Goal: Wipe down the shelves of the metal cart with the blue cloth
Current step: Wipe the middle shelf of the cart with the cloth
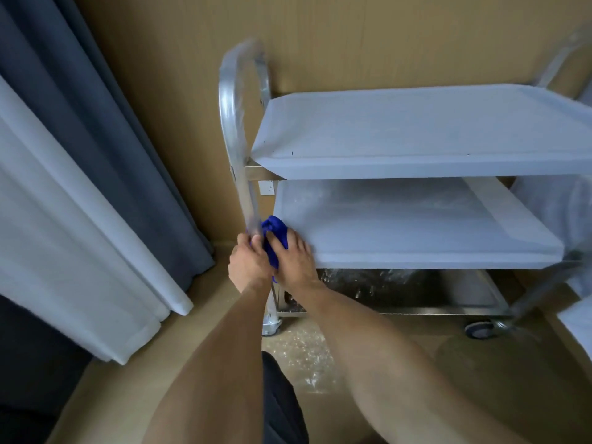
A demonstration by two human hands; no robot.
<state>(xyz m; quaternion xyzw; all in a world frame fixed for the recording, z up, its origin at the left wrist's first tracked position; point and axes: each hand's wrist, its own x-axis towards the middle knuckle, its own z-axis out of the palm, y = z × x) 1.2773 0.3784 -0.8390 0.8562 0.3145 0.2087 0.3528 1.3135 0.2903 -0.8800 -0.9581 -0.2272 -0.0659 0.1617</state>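
Your cloth [275, 233] is soft and light, and I think it will bunch easily, so keep it gathered in the palm. Both hands hold it at the left front corner of the middle shelf [416, 232]: left hand [248, 262] fingers curled around it, right hand [293, 261] fingers pressed over it. It is deep blue and crumpled

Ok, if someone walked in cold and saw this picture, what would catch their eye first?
Probably the bright blue cloth, bunched between both hands at the near left corner of the cart's middle shelf; the left hand and right hand both grip it beside the shiny upright post. Next, the white specks scattered over the bottom shelf and the floor just before the cart.
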